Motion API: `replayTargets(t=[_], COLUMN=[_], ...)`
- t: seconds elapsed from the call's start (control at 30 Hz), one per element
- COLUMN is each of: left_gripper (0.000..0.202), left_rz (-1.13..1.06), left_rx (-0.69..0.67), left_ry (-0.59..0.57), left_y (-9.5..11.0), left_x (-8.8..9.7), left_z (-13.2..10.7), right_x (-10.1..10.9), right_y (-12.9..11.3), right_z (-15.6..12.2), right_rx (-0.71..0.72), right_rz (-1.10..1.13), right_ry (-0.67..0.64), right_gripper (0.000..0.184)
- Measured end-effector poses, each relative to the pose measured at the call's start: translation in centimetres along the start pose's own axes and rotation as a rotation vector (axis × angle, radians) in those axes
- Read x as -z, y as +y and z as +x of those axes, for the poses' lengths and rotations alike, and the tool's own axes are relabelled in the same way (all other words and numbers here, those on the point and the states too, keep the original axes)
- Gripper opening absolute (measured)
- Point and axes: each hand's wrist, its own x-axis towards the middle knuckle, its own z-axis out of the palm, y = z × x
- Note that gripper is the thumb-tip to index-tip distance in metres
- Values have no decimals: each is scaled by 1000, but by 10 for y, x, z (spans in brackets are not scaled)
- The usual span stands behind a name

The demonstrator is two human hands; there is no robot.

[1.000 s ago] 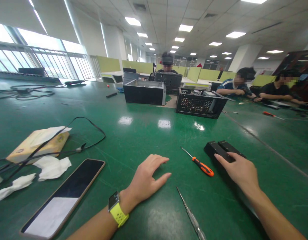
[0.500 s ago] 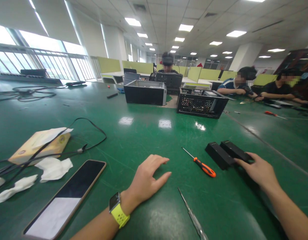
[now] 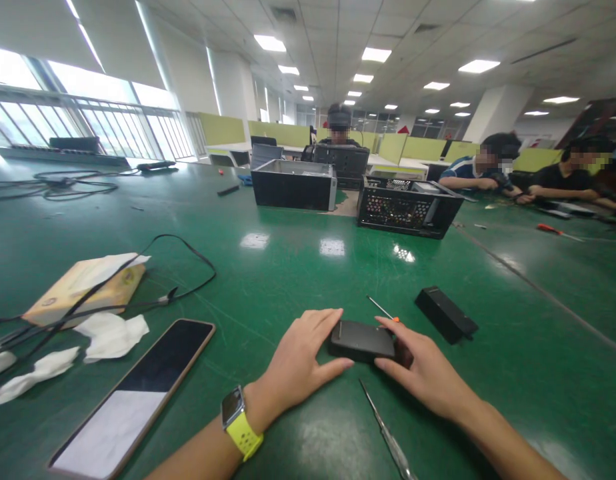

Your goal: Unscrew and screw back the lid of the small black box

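A black rectangular box (image 3: 362,340) lies level between my hands, low over the table. My right hand (image 3: 428,373) grips its right end, thumb in front and fingers behind. Around its left end are the thumb and fingers of my left hand (image 3: 301,357), which wears a watch with a yellow-green strap. A second, similar black box (image 3: 445,313) rests on the table to the right. Behind my right hand lies a screwdriver (image 3: 381,307); its orange-and-black handle is mostly hidden. Closer to me is another screwdriver (image 3: 388,437) with a clear handle.
On the left are a phone (image 3: 138,393), crumpled tissues (image 3: 111,337), a tissue pack (image 3: 88,287) and black cables (image 3: 191,250). Two open computer cases, one silver-and-black (image 3: 293,187) and one black (image 3: 408,210), stand farther back on the green table (image 3: 268,280). Several people sit across it.
My right hand has brought one of the two black boxes left, in front of my left hand. My left hand's fingers now close around its end. The other box stays at the right.
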Motion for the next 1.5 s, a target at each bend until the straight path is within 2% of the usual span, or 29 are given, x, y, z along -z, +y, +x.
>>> replayTargets(t=[0.07, 0.17, 0.27, 0.33, 0.5, 0.6, 0.67, 0.77, 0.87, 1.1, 1.5], left_gripper=[61, 53, 42, 36, 32, 29, 29, 29, 29, 29, 27], left_rz=[0, -9, -44, -80, -134, -126, -114, -95, -72, -41, -17], left_rx=[13, 41, 60, 64, 65, 82, 84, 77, 68, 41, 29], left_ry=[-16, -23, -26, -16, 25, 22, 14, 6, 9, 29, 48], left_y=[0, 2, 4, 5, 6, 6, 6, 7, 7, 8, 8], left_x=[-1, -1, 0, 1, 0, -1, -1, 0, 0, 2, 1], left_z=[1, 2, 3, 3, 2, 2, 1, 1, 2, 3, 2], right_x=[11, 31, 45, 50, 57, 58, 57, 56, 55, 54, 56], right_y=[10, 33, 51, 54, 48, 47, 47, 46, 46, 48, 49], right_z=[-2, -7, -10, -12, -20, -23, -23, -23, -23, -24, -25], right_rx=[-20, -99, -163, -189, -237, -163, -121, -109, -146, -163, -109], right_rz=[-54, -207, -220, -121, 363, 658, 781, 856, 830, 779, 685], right_ry=[43, 134, 39, 36, 417, 574, 629, 601, 565, 573, 567], right_gripper=[58, 46, 38, 34, 38, 30, 26, 23, 25, 26, 23])
